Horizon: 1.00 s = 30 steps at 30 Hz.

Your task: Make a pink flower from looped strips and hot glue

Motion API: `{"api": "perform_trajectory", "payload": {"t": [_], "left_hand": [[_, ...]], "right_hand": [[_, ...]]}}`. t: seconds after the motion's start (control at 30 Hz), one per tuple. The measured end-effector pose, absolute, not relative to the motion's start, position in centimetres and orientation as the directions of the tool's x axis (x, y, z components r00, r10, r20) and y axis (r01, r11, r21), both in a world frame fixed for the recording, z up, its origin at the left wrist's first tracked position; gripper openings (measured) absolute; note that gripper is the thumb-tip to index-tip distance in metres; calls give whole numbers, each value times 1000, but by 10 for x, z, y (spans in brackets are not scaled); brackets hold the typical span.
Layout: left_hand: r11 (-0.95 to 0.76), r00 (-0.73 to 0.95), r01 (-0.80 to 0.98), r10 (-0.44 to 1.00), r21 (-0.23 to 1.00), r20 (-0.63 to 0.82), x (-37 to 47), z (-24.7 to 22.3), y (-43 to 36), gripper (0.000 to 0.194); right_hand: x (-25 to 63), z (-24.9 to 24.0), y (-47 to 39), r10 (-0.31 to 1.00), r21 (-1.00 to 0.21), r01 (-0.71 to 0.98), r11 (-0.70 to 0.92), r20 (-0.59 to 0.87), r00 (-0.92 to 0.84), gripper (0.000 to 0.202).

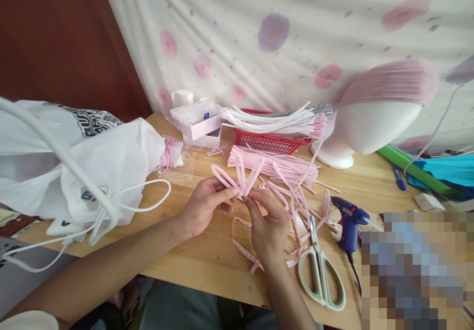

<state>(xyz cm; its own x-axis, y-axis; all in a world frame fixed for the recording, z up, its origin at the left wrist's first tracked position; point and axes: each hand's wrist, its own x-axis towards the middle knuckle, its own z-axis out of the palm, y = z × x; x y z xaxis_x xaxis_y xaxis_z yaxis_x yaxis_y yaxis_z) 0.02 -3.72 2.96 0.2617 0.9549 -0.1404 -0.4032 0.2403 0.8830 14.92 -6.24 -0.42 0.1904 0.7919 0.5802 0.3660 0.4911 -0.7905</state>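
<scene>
Between my two hands, above the wooden table, is a piece of pink pipe cleaners (254, 174) bent into several upright loops. My left hand (212, 199) pinches it at the lower left with thumb and fingers. My right hand (269, 221) pinches the base of the loops from the right. Loose pink pipe cleaners (296, 191) lie just beyond and right of my right hand. A pale measuring tape (244, 251) curls on the table below my hands. Scissors with pale green handles (321, 275) lie to the right of my right wrist.
A blue glue gun (350, 221) stands at the right. Behind sit a pink pipe cleaner bundle (270, 163), a red basket (259, 142) of white ones, and a white foam head (374, 127) with pink strands. White boxes (198, 127), white bags (122, 152) and a cable (55, 147) occupy the left.
</scene>
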Motion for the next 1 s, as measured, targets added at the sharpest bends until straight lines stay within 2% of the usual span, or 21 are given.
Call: {"api": "perform_trajectory", "payload": {"t": [0.27, 0.47, 0.6, 1.0], "left_hand": [[257, 272, -441, 951, 860, -144, 1, 26, -37, 23], [228, 250, -435, 960, 871, -127, 2, 23, -37, 22], [217, 241, -420, 963, 881, -122, 3, 23, -36, 25], [223, 221, -406, 965, 886, -142, 3, 22, -36, 27]], "right_hand": [[148, -7, -63, 737, -751, 414, 514, 634, 235, 16], [147, -8, -62, 642, -607, 577, 547, 746, 176, 16], [146, -11, -63, 627, -545, 635, 547, 770, 121, 18], [145, -10, -63, 641, -560, 623, 546, 758, 120, 18]]}}
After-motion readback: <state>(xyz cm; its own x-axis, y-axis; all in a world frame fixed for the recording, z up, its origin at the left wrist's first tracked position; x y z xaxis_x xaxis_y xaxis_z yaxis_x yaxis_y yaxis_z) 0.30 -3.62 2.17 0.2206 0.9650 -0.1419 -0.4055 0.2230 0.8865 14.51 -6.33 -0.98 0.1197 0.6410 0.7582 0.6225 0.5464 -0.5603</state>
